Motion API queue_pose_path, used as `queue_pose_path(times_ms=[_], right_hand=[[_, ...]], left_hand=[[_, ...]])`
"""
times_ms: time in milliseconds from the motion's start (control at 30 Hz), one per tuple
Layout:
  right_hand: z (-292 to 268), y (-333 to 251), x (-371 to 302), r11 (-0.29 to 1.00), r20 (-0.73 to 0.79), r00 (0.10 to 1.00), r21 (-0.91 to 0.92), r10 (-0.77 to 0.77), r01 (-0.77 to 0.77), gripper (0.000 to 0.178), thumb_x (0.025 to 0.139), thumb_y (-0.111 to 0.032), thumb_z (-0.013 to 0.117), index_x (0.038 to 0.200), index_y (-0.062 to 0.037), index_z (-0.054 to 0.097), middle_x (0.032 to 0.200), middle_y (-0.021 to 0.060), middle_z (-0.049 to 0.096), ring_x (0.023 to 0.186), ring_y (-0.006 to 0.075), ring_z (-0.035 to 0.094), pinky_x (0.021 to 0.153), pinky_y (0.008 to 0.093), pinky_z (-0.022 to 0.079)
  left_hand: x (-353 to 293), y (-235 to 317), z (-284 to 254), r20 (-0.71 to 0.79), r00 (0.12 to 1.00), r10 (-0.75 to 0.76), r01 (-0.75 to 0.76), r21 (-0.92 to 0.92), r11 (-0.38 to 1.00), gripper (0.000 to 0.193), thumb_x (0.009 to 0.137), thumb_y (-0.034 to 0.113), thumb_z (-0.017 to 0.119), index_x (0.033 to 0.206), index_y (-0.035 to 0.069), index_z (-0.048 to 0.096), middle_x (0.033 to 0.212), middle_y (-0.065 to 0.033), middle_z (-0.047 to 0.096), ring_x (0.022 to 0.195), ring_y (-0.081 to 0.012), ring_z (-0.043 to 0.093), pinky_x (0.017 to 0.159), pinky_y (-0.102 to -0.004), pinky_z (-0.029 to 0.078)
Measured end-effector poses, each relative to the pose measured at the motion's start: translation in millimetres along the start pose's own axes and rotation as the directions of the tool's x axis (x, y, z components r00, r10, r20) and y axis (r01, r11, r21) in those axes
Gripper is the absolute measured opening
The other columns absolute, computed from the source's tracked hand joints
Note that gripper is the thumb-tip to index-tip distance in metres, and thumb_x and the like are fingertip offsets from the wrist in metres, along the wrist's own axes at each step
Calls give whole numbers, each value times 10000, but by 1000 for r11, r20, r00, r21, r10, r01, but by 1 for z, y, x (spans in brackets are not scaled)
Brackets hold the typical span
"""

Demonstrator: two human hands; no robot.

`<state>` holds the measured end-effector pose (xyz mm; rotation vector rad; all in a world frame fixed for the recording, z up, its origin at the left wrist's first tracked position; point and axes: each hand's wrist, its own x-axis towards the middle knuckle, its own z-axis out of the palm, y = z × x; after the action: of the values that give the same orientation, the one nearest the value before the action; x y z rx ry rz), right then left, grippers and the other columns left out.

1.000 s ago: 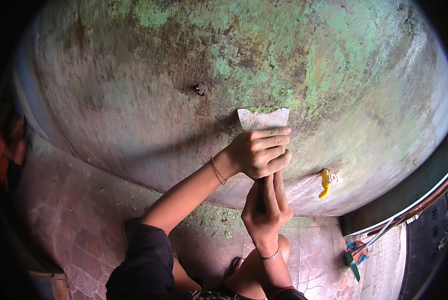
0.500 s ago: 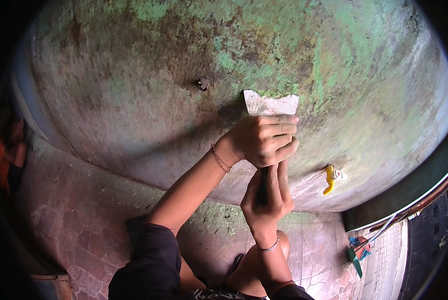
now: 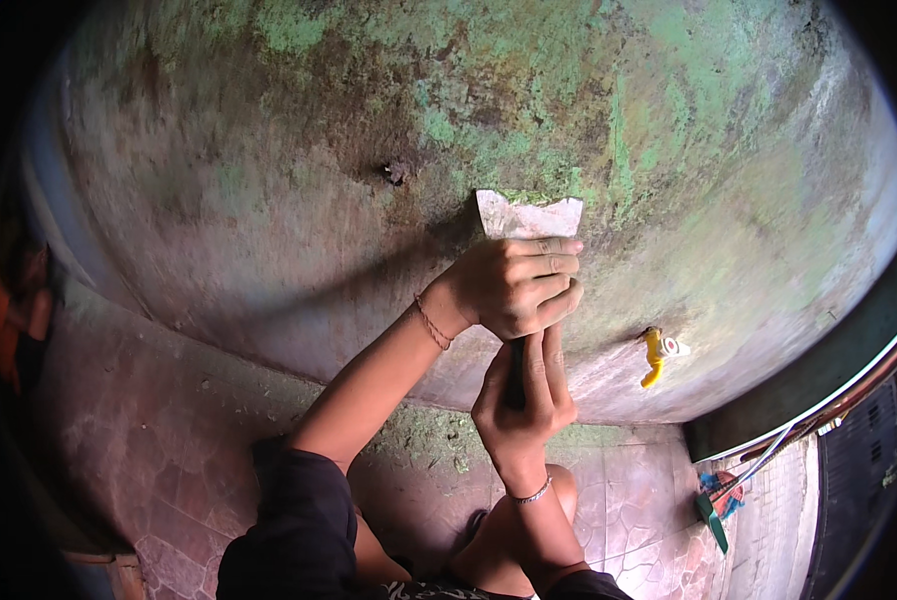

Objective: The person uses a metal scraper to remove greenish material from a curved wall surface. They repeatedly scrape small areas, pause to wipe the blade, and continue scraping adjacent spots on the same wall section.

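A scraper (image 3: pixel 532 216) with a wide pale blade presses its edge against a wall (image 3: pixel 269 230) covered in flaking green paint. Green flakes sit along the top of the blade. My left hand (image 3: pixel 522 285) wraps the scraper just under the blade, fingers pointing right. Below it, touching, my right hand (image 3: pixel 525 395) is closed round the dark handle, which shows only between thumb and fingers. Most of the handle is hidden by both hands.
A yellow tap (image 3: pixel 654 357) sticks out of the wall to the right of my hands. A dark stub (image 3: pixel 396 174) juts from it at upper left. Green scrapings (image 3: pixel 439 440) lie on the stone-patterned floor (image 3: pixel 139 420). A green-headed broom (image 3: pixel 712 522) is at right. Another person (image 3: pixel 24 310) is at far left.
Both hands and the scraper sit slightly lower and further left in the picture, though the tap and stub have shifted left too. The grip is the same.
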<state>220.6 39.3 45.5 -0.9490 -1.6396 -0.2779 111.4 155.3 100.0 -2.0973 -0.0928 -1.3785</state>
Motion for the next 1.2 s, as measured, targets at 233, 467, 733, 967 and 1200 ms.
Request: queue_pose_path(times_ms=[233, 467, 733, 967, 1200], right_hand=[[9, 1, 1, 1000, -51, 998, 17, -20, 21, 446, 858, 64, 706, 1300, 80, 646, 1301, 353, 637, 1128, 420, 710, 828, 376, 596], [4, 6, 16, 996, -68, 994, -1, -89, 89, 464, 840, 48, 717, 1298, 66, 651, 1302, 345, 639, 1092, 418, 720, 783, 373, 605], [-6, 5, 9, 997, 5, 998, 47, -57, 56, 476, 842, 73, 696, 1315, 53, 651, 1321, 357, 622, 1154, 432, 690, 857, 386, 596], [10, 4, 26, 991, -112, 986, 36, -125, 130, 472, 840, 72, 699, 1309, 48, 663, 1307, 350, 635, 1154, 421, 694, 865, 382, 593], [-6, 6, 38, 997, -4, 998, 40, -58, 58, 461, 831, 50, 718, 1290, 43, 679, 1289, 329, 656, 1159, 411, 695, 872, 375, 591]], left_hand=[[1, -8, -1, 1, 1000, 28, -28, 30, 999, 212, 695, 142, 686, 837, -9, 727, 860, -97, 712, 935, -286, 752, 861, -382, 650], [9, -11, 2, -39, 999, -6, 8, 45, 999, 227, 698, 144, 687, 848, -23, 722, 861, -122, 714, 944, -308, 756, 869, -401, 651], [6, -2, -1, 11, 1000, -12, 11, 48, 999, 217, 719, 155, 672, 856, -5, 726, 869, -124, 720, 972, -310, 753, 898, -419, 641], [17, -17, -4, -25, 1000, -13, 15, 89, 996, 215, 698, 123, 702, 867, -2, 745, 869, -110, 732, 944, -293, 766, 856, -406, 647], [27, -20, -7, -68, 997, -45, 52, 118, 992, 224, 726, 130, 674, 889, -18, 715, 867, -124, 723, 953, -318, 764, 865, -412, 643]])
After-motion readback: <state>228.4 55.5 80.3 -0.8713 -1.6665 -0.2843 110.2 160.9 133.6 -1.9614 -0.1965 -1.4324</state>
